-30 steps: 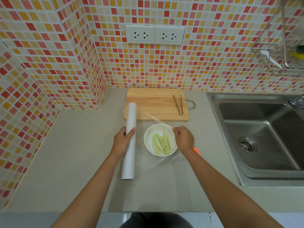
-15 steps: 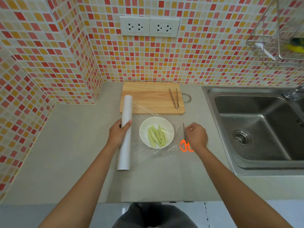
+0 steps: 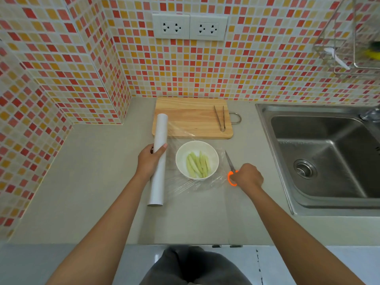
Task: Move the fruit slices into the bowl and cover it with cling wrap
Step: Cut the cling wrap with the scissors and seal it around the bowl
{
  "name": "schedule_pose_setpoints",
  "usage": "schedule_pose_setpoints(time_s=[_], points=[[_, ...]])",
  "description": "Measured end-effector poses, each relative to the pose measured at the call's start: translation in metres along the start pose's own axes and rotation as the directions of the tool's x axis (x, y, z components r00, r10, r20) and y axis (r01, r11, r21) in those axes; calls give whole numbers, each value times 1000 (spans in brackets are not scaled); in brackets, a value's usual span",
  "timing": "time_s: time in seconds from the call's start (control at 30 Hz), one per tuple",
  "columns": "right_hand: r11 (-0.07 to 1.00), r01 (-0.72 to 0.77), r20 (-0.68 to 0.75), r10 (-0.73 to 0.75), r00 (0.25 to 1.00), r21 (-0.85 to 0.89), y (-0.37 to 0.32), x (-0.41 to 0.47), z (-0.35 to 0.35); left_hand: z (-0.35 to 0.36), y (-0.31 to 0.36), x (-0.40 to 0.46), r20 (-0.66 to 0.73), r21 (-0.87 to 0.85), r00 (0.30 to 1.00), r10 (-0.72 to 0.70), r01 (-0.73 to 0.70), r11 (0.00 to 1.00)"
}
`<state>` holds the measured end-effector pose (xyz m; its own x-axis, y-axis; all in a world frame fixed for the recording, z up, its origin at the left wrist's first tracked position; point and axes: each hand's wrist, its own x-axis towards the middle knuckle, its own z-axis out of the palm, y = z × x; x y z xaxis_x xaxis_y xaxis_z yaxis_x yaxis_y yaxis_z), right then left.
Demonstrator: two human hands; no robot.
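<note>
Left hand (image 3: pixel 151 161) grips roll (image 3: pixel 158 159), right hand (image 3: pixel 246 175) grips scissors (image 3: pixel 231 168); lifting blades could snag film (image 3: pixel 207 185), tugging bowl (image 3: pixel 197 159)

One bowl (image 3: pixel 197 159); about five fruit slices (image 3: pixel 197 165); one cling wrap roll (image 3: pixel 158 159); one scissors (image 3: pixel 231 168); one tongs (image 3: pixel 220 118); one cutting board (image 3: pixel 192 118); two wall sockets (image 3: pixel 190 26); one sink (image 3: pixel 320 157); two hands: left hand (image 3: pixel 149 161), right hand (image 3: pixel 246 175).

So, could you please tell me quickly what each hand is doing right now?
Left hand: grips the white cling wrap roll.
Right hand: grips the orange-handled scissors.
</note>
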<state>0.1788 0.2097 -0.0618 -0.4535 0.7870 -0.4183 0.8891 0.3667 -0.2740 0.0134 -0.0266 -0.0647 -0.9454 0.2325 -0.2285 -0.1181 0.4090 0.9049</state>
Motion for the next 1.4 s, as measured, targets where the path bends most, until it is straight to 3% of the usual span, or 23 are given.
schedule_pose_setpoints(time_s=[0.27, 0.53, 0.7, 0.83, 1.03, 1.23, 1.4], points=[[963, -74, 86, 53, 995, 258, 11, 13, -2, -2, -1, -1, -13, -19, 1000, -18, 18, 1000], [861, -72, -21, 96, 995, 504, -3, -14, -10, -1, -2, 1, -3, -46, 1000, -5, 5, 999], [742, -59, 106, -16, 994, 668, -38, -62, -9, -1, -1, 5, 31, -48, 999, 19, -17, 999], [647, -160, 286, -93, 954, 745, -58, -108, 0, -4, 0, 8, 40, -56, 999, 28, -25, 998], [675, -198, 461, -234, 856, 711, -57, -159, 18, -5, 4, 8, 36, -45, 999, 33, -32, 998], [793, -231, 604, -204, 771, 563, -41, -184, 26, -3, 2, 7, 26, -62, 999, 22, -20, 998], [814, -249, 654, -198, 730, 524, -36, -190, 30, -4, 0, 5, 23, -75, 1000, 14, -12, 997]])
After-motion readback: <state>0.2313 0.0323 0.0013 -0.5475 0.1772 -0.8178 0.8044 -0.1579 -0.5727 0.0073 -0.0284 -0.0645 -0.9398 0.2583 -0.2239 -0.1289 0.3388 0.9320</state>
